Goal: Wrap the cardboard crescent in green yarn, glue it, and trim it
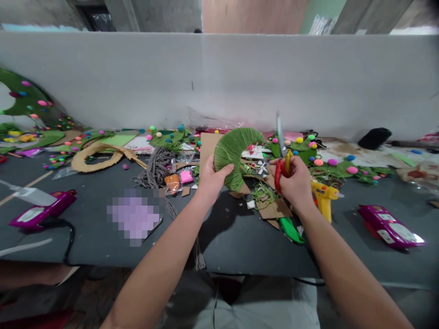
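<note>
Left hand (pixel 211 176): closed on the lower end of the green wrapped arch (pixel 236 153), holding it upright above the dark table (pixel 103 237).
Right hand (pixel 297 183): fingers through the red scissors (pixel 281 155), blades pointing up, just beside the arch.
Yellow glue gun (pixel 324 197): lies near the right wrist.

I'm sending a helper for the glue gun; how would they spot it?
On the dark table, look beside the right hand gripping red-handled scissors. The glue gun lies just right of its wrist, the only bright yellow tool there.
</note>
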A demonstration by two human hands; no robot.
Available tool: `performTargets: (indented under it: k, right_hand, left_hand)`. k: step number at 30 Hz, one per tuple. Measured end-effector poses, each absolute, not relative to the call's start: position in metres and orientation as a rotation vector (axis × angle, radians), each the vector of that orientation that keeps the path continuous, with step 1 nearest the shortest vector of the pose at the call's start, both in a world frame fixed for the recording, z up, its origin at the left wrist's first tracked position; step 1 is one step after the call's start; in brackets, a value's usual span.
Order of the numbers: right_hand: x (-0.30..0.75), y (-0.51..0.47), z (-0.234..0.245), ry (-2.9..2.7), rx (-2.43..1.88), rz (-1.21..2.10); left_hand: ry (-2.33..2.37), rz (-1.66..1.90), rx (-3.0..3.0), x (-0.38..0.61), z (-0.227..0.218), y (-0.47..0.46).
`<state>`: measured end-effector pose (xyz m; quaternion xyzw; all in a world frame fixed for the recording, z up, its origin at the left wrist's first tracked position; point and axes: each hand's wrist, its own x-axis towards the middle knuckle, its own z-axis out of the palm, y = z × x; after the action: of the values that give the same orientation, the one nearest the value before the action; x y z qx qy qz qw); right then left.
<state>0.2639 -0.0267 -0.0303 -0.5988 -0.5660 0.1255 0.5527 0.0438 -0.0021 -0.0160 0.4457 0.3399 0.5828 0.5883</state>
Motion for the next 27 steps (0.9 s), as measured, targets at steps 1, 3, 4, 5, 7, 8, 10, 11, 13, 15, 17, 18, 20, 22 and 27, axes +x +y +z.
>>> performTargets:
  k: [1,3,4,5,7,8,10,11,13,15,17,18,20,22,27]
  right_hand:
    - [0.266,-0.027,-0.032,-1.391,-1.45,0.265]
    - [0.268,-0.028,-0.033,-1.477,-1.522,0.211]
    - [0.269,-0.029,-0.033,-1.51,-1.56,0.181]
    - [0.269,-0.03,-0.033,-1.542,-1.593,0.15]
    - [0.268,-0.032,-0.032,-1.611,-1.637,0.104]
    - [0.268,-0.032,-0.032,-1.636,-1.649,0.091]
    - [0.268,-0.031,-0.032,-1.645,-1.674,0.071]
    - [0.269,-0.03,-0.033,-1.637,-1.686,0.063]
    - [0.269,-0.029,-0.034,-1.632,-1.726,0.039]
    - [0.27,-0.029,-0.034,-1.668,-1.782,0.002]
    - [0.269,-0.03,-0.033,-1.706,-1.832,-0.038]
    - [0.268,-0.03,-0.032,-1.718,-1.845,-0.059]
    - [0.267,-0.032,-0.031,-1.724,-1.848,-0.094]
    - [0.265,-0.034,-0.029,-1.719,-1.843,-0.116]
    - [0.262,-0.038,-0.024,-1.746,-1.851,-0.139]
  left_hand:
    - [0.777,1.35,0.99,0.043,-0.014,-0.002]
    - [0.748,1.338,0.937,0.041,-0.01,-0.003]
    - [0.735,1.333,0.929,0.04,-0.009,-0.003]
    - [0.723,1.327,0.929,0.039,-0.008,-0.003]
    - [0.699,1.312,0.943,0.038,-0.007,-0.003]
    - [0.687,1.301,0.95,0.037,-0.007,-0.002]
    - [0.661,1.291,0.953,0.036,-0.009,-0.001]
    - [0.647,1.288,0.948,0.036,-0.009,0.0]
    - [0.633,1.282,0.928,0.034,-0.01,0.001]
    - [0.637,1.279,0.926,0.034,-0.011,0.003]
    - [0.661,1.286,0.977,0.034,-0.013,0.004]
    - [0.676,1.292,1.018,0.034,-0.014,0.004]
    - [0.706,1.3,1.089,0.034,-0.016,0.005]
    - [0.717,1.3,1.108,0.035,-0.017,0.005]
    - [0.704,1.299,1.127,0.035,-0.017,0.005]
